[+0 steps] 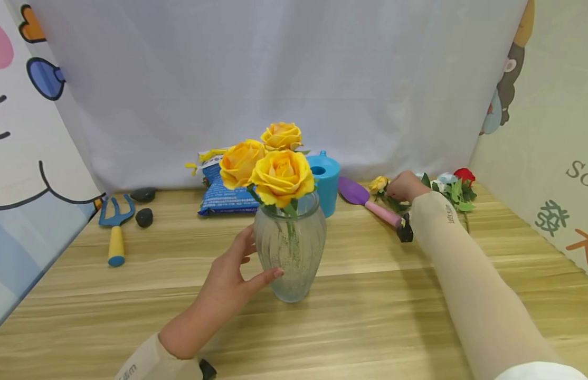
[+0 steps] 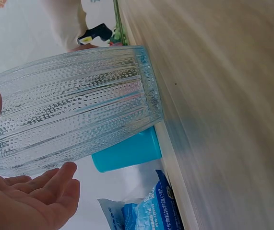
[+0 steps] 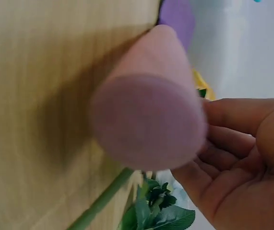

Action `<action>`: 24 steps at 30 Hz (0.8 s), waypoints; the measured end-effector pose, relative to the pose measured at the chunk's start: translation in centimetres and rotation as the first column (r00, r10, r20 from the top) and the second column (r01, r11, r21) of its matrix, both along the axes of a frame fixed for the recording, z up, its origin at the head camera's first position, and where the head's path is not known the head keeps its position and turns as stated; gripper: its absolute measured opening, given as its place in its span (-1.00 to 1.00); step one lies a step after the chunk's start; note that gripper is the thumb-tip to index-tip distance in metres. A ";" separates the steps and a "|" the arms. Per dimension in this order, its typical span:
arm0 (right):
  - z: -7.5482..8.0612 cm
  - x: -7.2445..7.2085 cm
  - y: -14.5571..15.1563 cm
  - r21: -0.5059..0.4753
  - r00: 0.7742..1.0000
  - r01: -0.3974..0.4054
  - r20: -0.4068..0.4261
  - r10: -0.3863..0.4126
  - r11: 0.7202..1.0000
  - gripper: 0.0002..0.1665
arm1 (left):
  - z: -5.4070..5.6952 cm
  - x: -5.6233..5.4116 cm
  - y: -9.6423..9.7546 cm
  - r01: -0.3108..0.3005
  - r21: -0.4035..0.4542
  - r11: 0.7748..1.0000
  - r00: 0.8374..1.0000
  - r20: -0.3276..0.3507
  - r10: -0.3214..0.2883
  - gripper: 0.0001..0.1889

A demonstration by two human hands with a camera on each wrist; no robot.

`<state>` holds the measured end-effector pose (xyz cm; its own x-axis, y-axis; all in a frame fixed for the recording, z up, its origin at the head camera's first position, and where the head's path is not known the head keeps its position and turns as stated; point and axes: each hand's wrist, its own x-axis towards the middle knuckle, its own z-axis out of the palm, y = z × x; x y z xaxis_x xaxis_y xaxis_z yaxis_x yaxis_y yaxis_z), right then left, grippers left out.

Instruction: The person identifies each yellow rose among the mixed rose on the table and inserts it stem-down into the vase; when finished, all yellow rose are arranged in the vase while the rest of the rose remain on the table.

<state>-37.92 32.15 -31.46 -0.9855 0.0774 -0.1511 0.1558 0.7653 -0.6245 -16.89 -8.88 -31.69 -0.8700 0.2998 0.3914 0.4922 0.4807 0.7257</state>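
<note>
A ribbed clear glass vase [image 1: 294, 253] stands upright on the table with several yellow roses [image 1: 282, 171] in it. My left hand [image 1: 227, 279] holds the vase from its left side, thumb across the front and fingers around the far side. In the left wrist view the textured vase [image 2: 74, 100] lies between the thumb and the other fingers. At the back right, my right hand [image 1: 405, 187] is at a yellow rose [image 1: 379, 184] lying on the table. In the right wrist view its fingers bend behind a pink handle, which hides the fingertips.
A purple trowel [image 1: 354, 191] with a pink handle lies left of the right forearm. Red and pale flowers [image 1: 457, 184] lie beyond it. Behind the vase are a blue watering can [image 1: 327, 184] and a blue bag [image 1: 225, 192]. At left are a hand fork [image 1: 116, 227] and dark stones [image 1: 144, 217].
</note>
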 end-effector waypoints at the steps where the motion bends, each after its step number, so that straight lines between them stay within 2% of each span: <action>1: 1.0 1.4 -1.2 0.003 0.999 0.045 0.028 -0.045 0.999 -0.73 | 0.0 0.0 0.0 0.000 0.000 1.000 1.000 0.000 0.000 -0.18; 3: 1.7 3.0 -2.3 0.057 0.998 0.052 0.040 -0.054 0.997 -0.71 | 0.0 0.0 0.0 -0.001 -0.002 1.000 1.000 -0.002 0.001 -0.18; 4: 1.7 3.3 -2.5 0.091 0.997 0.057 0.043 -0.061 0.994 -0.71 | 0.0 0.0 0.0 -0.001 -0.002 1.000 1.000 0.000 0.001 -0.18; 8: 1.2 3.6 -2.4 0.154 0.997 0.076 0.007 -0.078 0.985 -0.76 | 0.1 0.0 0.1 -0.003 -0.004 1.000 1.000 0.008 0.003 -0.17; 12: 0.6 3.4 -1.9 0.153 0.996 0.084 -0.046 -0.078 0.985 -0.80 | 0.1 0.0 0.0 -0.002 -0.005 1.000 1.000 0.016 0.002 -0.17; 15: 0.6 3.5 -1.8 0.081 0.994 0.111 -0.029 -0.109 0.991 -0.82 | 0.1 0.0 0.0 -0.003 -0.007 1.000 1.000 0.010 0.003 -0.17; 18: 0.9 3.6 -1.5 -0.055 0.988 0.154 0.012 -0.154 0.987 -0.82 | 0.1 0.1 0.0 -0.006 -0.010 1.000 1.000 0.001 0.006 -0.17; 20: 1.3 3.7 -1.4 -0.165 0.986 0.169 0.030 -0.166 0.972 -0.83 | 0.1 0.1 0.1 -0.008 -0.011 1.000 1.000 -0.005 0.008 -0.17; 24: 2.5 3.9 -1.2 -0.345 0.982 0.181 0.020 -0.186 0.921 -0.77 | 0.1 0.1 0.1 -0.009 -0.010 1.000 1.000 -0.011 0.009 -0.18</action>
